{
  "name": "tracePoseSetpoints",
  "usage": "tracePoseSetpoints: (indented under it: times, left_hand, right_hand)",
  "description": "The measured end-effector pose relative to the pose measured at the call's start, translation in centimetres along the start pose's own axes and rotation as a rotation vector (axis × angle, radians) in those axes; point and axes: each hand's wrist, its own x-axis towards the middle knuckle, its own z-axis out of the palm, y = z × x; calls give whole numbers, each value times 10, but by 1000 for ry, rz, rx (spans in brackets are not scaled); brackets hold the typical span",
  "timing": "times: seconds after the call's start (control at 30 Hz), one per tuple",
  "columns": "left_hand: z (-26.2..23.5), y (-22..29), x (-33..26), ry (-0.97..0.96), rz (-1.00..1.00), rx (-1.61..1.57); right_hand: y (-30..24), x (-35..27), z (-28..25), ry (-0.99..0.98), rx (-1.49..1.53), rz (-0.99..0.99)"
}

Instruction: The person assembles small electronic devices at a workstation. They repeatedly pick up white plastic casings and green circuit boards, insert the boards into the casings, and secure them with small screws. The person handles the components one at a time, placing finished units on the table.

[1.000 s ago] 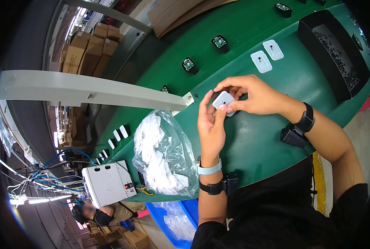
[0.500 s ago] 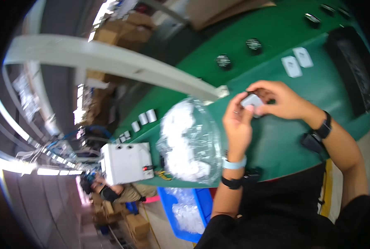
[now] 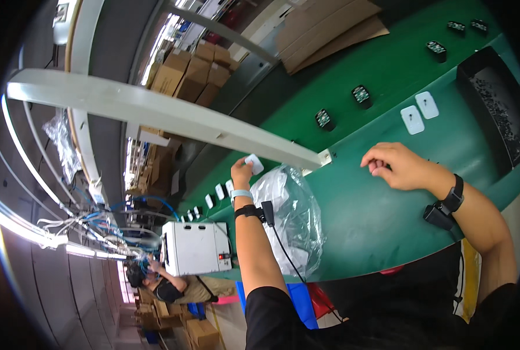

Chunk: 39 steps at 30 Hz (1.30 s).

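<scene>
My left hand (image 3: 242, 174) stretches out to the left over the green belt. It pinches a white rounded-rectangular cover (image 3: 254, 165), which is tilted. Similar white pieces (image 3: 219, 191) stand in a row along the belt beyond my left wrist. Below my left hand lies a clear plastic bag (image 3: 309, 219) of white parts. My right hand (image 3: 397, 166) hovers over the green worktop (image 3: 365, 227), its fingers curled inward. Whatever it may hold is hidden. Two white plates (image 3: 413, 120), each with a small dark piece on it, lie beyond my right hand.
A black tray (image 3: 470, 76) of small dark bits sits at the far right. Black blocks with patterned tops (image 3: 324, 119) stand along the belt. A pale metal beam (image 3: 213, 131) crosses above. A white machine box (image 3: 196, 251) stands left, with a person (image 3: 169, 286) beyond it.
My left hand has left my right and swung left to the belt, carrying the white cover. My right hand has let go of the cover, and its fingers have curled in.
</scene>
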Motion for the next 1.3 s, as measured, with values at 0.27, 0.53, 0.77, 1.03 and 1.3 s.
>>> tracePoseSetpoints:
  times: [0.27,0.53,0.77,1.03,1.3]
  left_hand:
    - [31,-24,41,-121,127,418]
    - [6,86,-97,212,400,122]
    - [23,77,-254,-433,286,368]
    - [10,52,-236,105,561,969]
    - [29,61,-215,127,542,1051]
  right_hand:
    - [2,-7,-8,-20,-97,-52]
    - [1,-5,-10,45,-164,-120]
    - [-9,-2,-6,128,-139,-206]
    - [-5,-4,-7,138,-162,-184]
    - [0,-5,-6,157,-143,-167]
